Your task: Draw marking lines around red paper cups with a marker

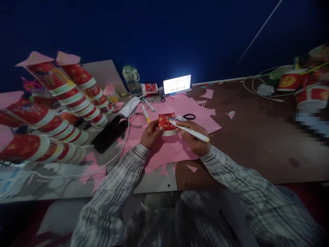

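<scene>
A red patterned paper cup (166, 122) with a pale rim is gripped at its left side by my left hand (151, 134), fingers closed round it. My right hand (195, 138) pinches a white marker pen (192, 132), its tip close to the right part of the cup; whether it touches I cannot tell. Beneath both hands lie sheets of pink paper (164, 151). Black-handled scissors (189, 117) rest on the paper just beyond my right hand. A marker with a yellow part (145, 114) lies past my left hand, near a green-capped marker (149, 105).
Several stacked red-cup towers (87, 103) with pink cones crowd the left. A black phone (106, 135) and white cable lie beside them. At the back stand a lit timer screen (177, 84) and a clear jug (131, 80). More cups (312, 96) sit far right.
</scene>
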`<state>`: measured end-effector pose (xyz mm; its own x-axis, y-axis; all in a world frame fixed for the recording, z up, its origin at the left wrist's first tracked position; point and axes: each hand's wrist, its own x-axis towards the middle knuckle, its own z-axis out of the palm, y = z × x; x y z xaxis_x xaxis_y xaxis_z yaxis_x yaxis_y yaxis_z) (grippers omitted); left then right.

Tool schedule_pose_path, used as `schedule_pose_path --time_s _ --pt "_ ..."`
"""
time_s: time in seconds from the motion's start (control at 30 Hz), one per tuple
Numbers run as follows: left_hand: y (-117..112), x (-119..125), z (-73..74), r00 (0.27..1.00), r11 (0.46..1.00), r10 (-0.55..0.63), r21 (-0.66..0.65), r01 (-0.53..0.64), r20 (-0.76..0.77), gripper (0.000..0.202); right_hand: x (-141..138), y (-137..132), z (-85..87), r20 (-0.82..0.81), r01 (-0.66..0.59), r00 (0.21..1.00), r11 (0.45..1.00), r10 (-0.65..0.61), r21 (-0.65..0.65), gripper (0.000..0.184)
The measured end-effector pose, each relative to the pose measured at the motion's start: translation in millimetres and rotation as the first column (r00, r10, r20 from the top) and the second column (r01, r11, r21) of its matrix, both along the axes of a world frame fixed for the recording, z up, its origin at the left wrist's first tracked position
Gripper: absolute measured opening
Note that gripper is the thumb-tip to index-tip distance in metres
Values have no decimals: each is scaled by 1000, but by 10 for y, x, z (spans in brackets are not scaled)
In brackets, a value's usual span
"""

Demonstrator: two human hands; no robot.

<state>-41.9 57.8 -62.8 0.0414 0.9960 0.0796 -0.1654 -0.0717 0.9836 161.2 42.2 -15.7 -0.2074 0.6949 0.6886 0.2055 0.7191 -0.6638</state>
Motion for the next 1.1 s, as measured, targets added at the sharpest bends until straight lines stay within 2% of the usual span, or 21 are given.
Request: schedule_pose_path --time_s 0.23,0.47,0.73,1.1 --pt "-7 -12 39 999 999 -32 14 32 1 63 -2 5 -15 -14 4 1000 1000 -4 -16 22" --pt "-6 -24 71 995 998 -58 -3 58 79 60 26 17 -64 -86 25 995 986 -40 -162 24" --pt "-23 -62 153 992 993 -79 -75 87 99 64 42 59 -45 -224 -35 974 965 -24 -258 24" --pt "-27 -119 129 971 978 -132 -132 160 199 63 26 55 -11 -324 -91 945 930 -31 -355 30"
